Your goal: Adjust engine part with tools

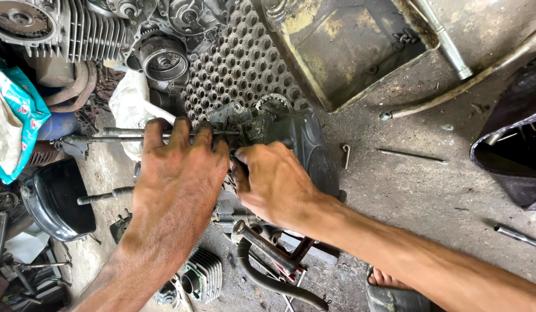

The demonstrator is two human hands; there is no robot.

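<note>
Left hand (178, 167): fingers spread and slightly curled, palm down, draped over a long threaded stud (120, 136) and pressing on the grimy engine case (302, 138). Loose cover, not a tight clamp; fingertips touch the rod and the case's top edge.

Right hand (274, 182): fingers bunched and curled inward at the case's near left side, just beside the left hand. Whether it pinches a small part can't be told; the fingertips are hidden between the two hands.

Engine case sits mid-floor on the concrete floor (430, 185), dark and oily, with a small sprocket (274, 103) showing at its far edge. A second threaded stud (106, 196) sticks out lower left, partly hidden by the left forearm.

Around it:
- perforated rubber mat (239, 63) just behind the case, toward the floor's far edge
- dirty metal tray (343, 52) far right of the mat, with a steel pipe (444, 40) lying across its corner
- finned cylinder block (89, 29) in the far left corner, round rotor housing (164, 58) next to it
- black cover (54, 199) at the left edge
- small finned cylinder (201, 274) at the near edge, beside a black hose (268, 277)
- cotter pin (345, 155) and thin rod (412, 156) lying loose right of the case
- dark bag (511, 138) at the right edge

Both forearms block the view of the case's near half.
</note>
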